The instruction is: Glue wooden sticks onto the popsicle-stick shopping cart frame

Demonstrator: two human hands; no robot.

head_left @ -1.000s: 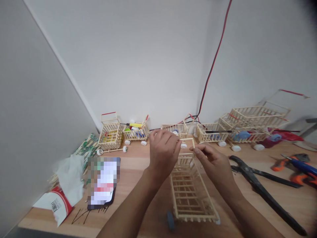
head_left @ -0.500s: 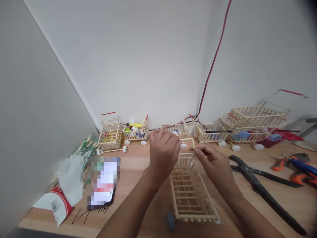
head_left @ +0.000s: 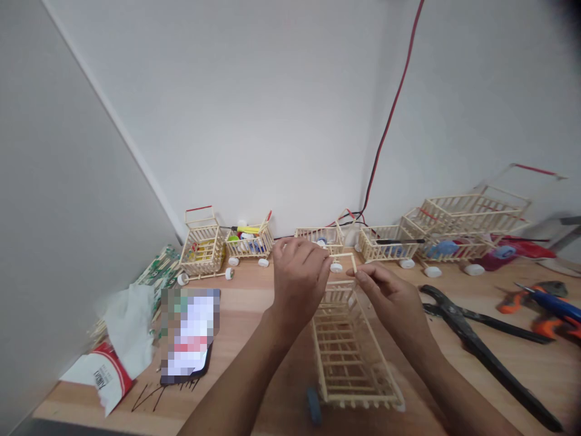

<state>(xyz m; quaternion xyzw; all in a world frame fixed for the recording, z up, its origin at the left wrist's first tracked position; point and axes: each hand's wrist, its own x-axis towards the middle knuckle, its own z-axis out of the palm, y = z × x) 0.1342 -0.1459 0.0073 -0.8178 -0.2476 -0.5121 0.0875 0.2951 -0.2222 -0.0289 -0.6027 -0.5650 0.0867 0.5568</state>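
A small cart (head_left: 347, 345) built of thin wooden sticks stands before me, its open basket pointing my way. At its far end rises a stick handle frame (head_left: 342, 255). My right hand (head_left: 393, 303) pinches the right upright of that frame between thumb and fingertips. My left hand (head_left: 299, 278) is curled at the frame's left side, and its back hides the fingertips and whatever they touch. A grey-blue block or wheel (head_left: 313, 406) sits at the basket's near left corner.
Along the wall stand several finished-looking stick carts (head_left: 203, 251) with white wheels, some holding small items. On the right lie black pliers (head_left: 472, 339) and a blue-handled tool (head_left: 556, 304). A phone (head_left: 190, 336), tissue (head_left: 131, 327) and a torn red-white packet (head_left: 106, 375) are at left.
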